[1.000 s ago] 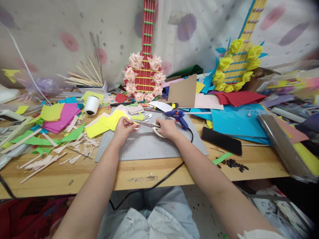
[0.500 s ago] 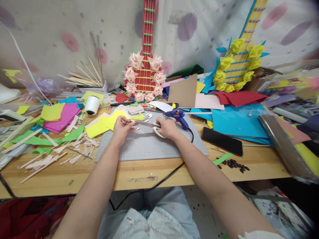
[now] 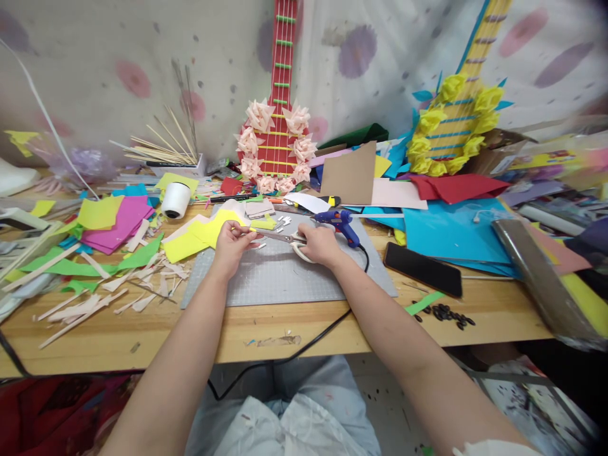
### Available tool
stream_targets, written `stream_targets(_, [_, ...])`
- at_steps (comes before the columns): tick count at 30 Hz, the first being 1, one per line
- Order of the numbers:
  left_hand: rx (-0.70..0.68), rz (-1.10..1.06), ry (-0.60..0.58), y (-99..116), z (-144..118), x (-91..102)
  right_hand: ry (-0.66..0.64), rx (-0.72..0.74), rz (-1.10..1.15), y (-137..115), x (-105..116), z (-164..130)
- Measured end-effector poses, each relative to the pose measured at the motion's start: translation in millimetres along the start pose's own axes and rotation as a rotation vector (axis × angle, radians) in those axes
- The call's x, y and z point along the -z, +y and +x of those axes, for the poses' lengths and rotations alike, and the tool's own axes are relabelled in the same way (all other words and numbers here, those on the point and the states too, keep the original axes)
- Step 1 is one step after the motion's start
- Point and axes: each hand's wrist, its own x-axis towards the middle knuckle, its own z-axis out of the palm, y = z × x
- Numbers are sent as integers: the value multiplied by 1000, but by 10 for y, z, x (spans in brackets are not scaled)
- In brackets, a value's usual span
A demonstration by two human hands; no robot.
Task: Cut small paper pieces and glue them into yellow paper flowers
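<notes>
In the head view, our left hand (image 3: 234,244) is nearly closed, its thumb and fingers pinching a small yellow piece (image 3: 253,229), perhaps of paper. Our right hand (image 3: 320,244) is closed around the white loop handles of the metal-bladed scissors (image 3: 301,253). The blades point to the left fingertips; how far they are parted, we cannot tell. Both these things are above the far half of the grey flat gridded cutting mat (image 3: 285,278), which we take as our landmark.

We judge that the scissors are stiff, of moderate weight and smooth on the metal, so they are best held by the loops. The small yellow piece must be very light and easily bent; we would take it by its edge, with the fingertips apart from the blades.

Now we count. There is one pair of scissors and one blue plastic glue gun (image 3: 335,220) on the mat's far right part. One black flat phone (image 3: 422,269) lies right of the mat, and one white rounded cylinder (image 3: 175,201) beyond its far left corner. Behind the mat stand two guitar shapes: one red with pink flowers (image 3: 278,149), and, farther right, one yellow with yellow flowers (image 3: 446,139). The black oval beads (image 3: 446,313), right of the mat, overlap too much for a sure count.
</notes>
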Motion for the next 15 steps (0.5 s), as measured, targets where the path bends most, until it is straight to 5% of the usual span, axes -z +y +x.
stream_targets(15, [37, -51, 16, 4, -2, 5, 23, 5, -31, -19, 18, 5])
